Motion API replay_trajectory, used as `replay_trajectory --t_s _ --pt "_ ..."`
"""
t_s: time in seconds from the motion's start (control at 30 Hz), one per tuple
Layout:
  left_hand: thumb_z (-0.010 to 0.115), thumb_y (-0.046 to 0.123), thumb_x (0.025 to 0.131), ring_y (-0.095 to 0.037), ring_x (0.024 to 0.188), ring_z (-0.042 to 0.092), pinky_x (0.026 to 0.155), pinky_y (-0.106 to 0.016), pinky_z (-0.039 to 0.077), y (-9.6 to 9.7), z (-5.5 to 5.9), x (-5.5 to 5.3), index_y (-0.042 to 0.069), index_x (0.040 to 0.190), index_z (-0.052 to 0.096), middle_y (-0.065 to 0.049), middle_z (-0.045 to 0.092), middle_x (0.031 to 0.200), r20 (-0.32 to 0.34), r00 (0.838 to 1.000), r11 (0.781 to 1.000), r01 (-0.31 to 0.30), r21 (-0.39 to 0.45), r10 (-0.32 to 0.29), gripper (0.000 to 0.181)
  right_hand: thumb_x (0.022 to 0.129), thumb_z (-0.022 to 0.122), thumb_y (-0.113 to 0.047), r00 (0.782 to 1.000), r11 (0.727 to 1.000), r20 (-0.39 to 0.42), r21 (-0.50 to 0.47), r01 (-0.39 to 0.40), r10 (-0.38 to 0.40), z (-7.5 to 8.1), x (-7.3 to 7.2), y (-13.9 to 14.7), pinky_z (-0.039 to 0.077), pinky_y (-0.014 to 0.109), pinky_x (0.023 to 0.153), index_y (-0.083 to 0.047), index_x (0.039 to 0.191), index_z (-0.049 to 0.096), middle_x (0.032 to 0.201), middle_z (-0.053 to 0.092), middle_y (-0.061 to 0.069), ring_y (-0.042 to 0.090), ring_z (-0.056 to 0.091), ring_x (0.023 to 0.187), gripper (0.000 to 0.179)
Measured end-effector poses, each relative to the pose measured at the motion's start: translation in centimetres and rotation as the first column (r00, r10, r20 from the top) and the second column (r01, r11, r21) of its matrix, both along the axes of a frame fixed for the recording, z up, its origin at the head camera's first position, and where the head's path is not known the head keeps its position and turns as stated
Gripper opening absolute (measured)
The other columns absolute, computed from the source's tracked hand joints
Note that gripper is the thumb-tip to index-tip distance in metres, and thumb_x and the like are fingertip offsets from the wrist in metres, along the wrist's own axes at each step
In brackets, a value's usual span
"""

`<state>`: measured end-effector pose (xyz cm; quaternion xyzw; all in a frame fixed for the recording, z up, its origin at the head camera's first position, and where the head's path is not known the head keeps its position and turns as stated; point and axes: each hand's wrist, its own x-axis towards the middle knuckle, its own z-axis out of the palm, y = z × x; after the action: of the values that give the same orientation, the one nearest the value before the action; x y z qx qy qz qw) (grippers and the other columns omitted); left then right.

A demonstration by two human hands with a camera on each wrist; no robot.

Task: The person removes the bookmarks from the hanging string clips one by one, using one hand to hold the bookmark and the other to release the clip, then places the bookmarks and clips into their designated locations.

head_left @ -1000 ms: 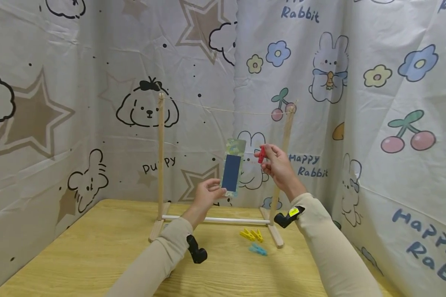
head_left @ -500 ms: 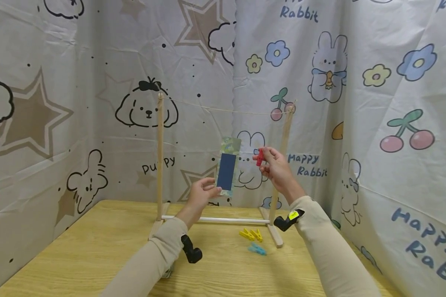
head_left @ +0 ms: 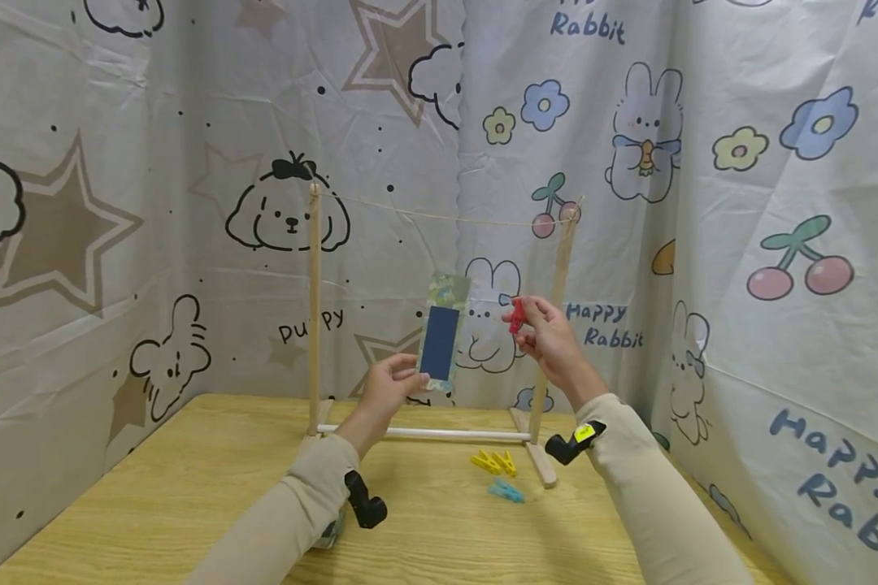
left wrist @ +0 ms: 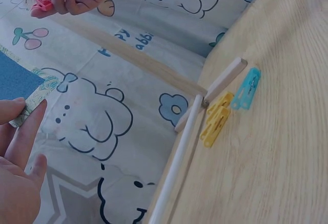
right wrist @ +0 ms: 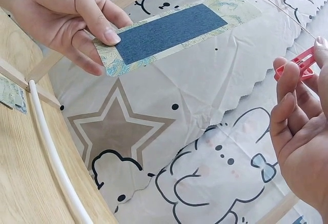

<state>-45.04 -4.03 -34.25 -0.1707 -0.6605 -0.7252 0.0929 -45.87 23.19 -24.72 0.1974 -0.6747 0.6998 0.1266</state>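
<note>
My left hand (head_left: pixel 382 394) pinches a long card (head_left: pixel 441 343) near its bottom end, thumb on the front face. Held upright and slightly tilted, the card has a green patterned border round a dark blue panel. Across from it, my right hand (head_left: pixel 558 348) grips a red clothespin (head_left: pixel 517 317) between thumb and fingers, apart from the card. The right wrist view shows the thumb on the red clothespin (right wrist: pixel 297 65) and the card (right wrist: pixel 174 33) lying across to its left. A thin string (head_left: pixel 439 216) stretches above both hands.
The string joins two wooden posts (head_left: pixel 315 309), with a white rod (head_left: pixel 454 435) low between them. Two yellow clothespins (head_left: pixel 493 462) and a blue one (head_left: pixel 507 490) lie on the wooden table (head_left: pixel 424 544). Another patterned item (right wrist: pixel 11 97) lies on the table, partly under my left forearm.
My left hand has drawn the card a little to the left and slightly lower. My right hand has come down slightly, still gripping the red clothespin.
</note>
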Motion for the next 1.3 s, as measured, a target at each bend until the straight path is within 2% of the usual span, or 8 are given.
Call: replay_trajectory --t_s 0.27,0.37,0.5,0.67,0.83,0.97,1.2,1.3 --pt "0.071 0.002 0.097 -0.032 0.105 0.071 0.101 -0.051 0.049 -0.5 -0.4 1.0 -0.006 0.139 0.057 -0.028 0.063 0.132 -0.002 1.0 1.0 0.021 -0.012 -0.021 0.045 0.108 0.053 -0.042 0.999 0.999 0.01 0.0 -0.043 0.043 -0.6 0.7 0.0 0.049 0.02 0.058 -0.009 0.131 0.059 0.109 0.068 0.008 0.008 0.054 0.059 0.041" --pt "0.071 0.003 0.097 -0.034 0.104 0.071 0.104 -0.054 0.046 -0.8 -0.5 1.4 -0.006 0.14 0.056 -0.029 0.062 0.133 -0.002 1.0 1.0 0.019 -0.022 -0.019 0.047 0.108 0.053 -0.043 0.999 0.999 0.012 0.014 -0.037 0.037 -0.9 0.9 0.0 0.048 0.019 0.058 -0.008 0.132 0.058 0.109 0.069 0.009 0.009 0.054 0.059 0.043" --pt "0.072 0.003 0.096 -0.038 0.117 0.065 0.109 -0.058 0.04 -1.3 -0.7 2.0 -0.006 0.14 0.057 -0.028 0.061 0.135 0.012 1.0 0.999 -0.004 -0.033 0.005 0.047 0.108 0.052 -0.043 0.999 0.998 0.031 0.048 -0.032 0.03 -1.6 1.1 0.0 0.048 0.02 0.059 -0.007 0.135 0.057 0.109 0.069 0.009 0.009 0.055 0.06 0.045" --pt "0.072 0.003 0.097 -0.041 0.128 0.057 0.109 -0.057 0.041 -1.8 -1.0 2.5 -0.006 0.139 0.057 -0.028 0.06 0.136 0.001 1.0 0.999 -0.014 -0.036 0.014 0.046 0.109 0.051 -0.041 0.999 0.998 0.029 0.048 -0.026 0.024 -2.2 1.2 0.1 0.047 0.019 0.058 -0.007 0.134 0.056 0.107 0.069 0.007 0.008 0.054 0.059 0.043" --pt "0.071 0.002 0.096 -0.039 0.115 0.066 0.109 -0.06 0.039 -2.4 -1.4 3.0 -0.008 0.137 0.058 -0.03 0.061 0.133 -0.004 1.0 0.999 -0.024 -0.033 0.023 0.044 0.109 0.052 -0.039 0.999 0.999 0.031 0.03 -0.046 0.045 -2.5 1.3 0.1 0.046 0.018 0.056 -0.007 0.131 0.057 0.103 0.07 0.006 0.007 0.053 0.057 0.04" --pt "0.072 0.003 0.096 -0.037 0.105 0.07 0.109 -0.06 0.039 -3.1 -2.0 3.4 -0.007 0.139 0.057 -0.03 0.06 0.135 0.008 1.0 0.999 -0.026 -0.042 0.026 0.047 0.109 0.051 -0.039 0.999 0.998 0.028 0.05 -0.042 0.04 -2.9 1.5 0.1 0.044 0.019 0.055 -0.006 0.129 0.057 0.102 0.07 0.007 0.007 0.052 0.056 0.039" --pt "0.072 0.002 0.097 -0.038 0.116 0.065 0.106 -0.057 0.043 -4.4 -2.9 4.3 -0.007 0.14 0.056 -0.029 0.057 0.138 0.023 0.999 0.998 -0.043 -0.05 0.044 0.048 0.108 0.054 -0.042 1.0 0.993 0.03 0.122 -0.007 0.003 -4.1 1.8 0.1 0.044 0.02 0.056 -0.007 0.127 0.059 0.105 0.069 0.01 0.009 0.051 0.058 0.041" --pt "0.071 0.0 0.097 -0.037 0.109 0.069 0.107 -0.059 0.042 -4.8 -3.3 4.6 -0.009 0.139 0.056 -0.03 0.059 0.135 0.025 0.998 0.998 -0.052 -0.045 0.053 0.046 0.107 0.055 -0.043 0.999 0.993 0.047 0.116 -0.013 0.007 -4.7 1.8 0.0 0.045 0.02 0.056 -0.007 0.126 0.059 0.106 0.069 0.011 0.009 0.051 0.057 0.04"
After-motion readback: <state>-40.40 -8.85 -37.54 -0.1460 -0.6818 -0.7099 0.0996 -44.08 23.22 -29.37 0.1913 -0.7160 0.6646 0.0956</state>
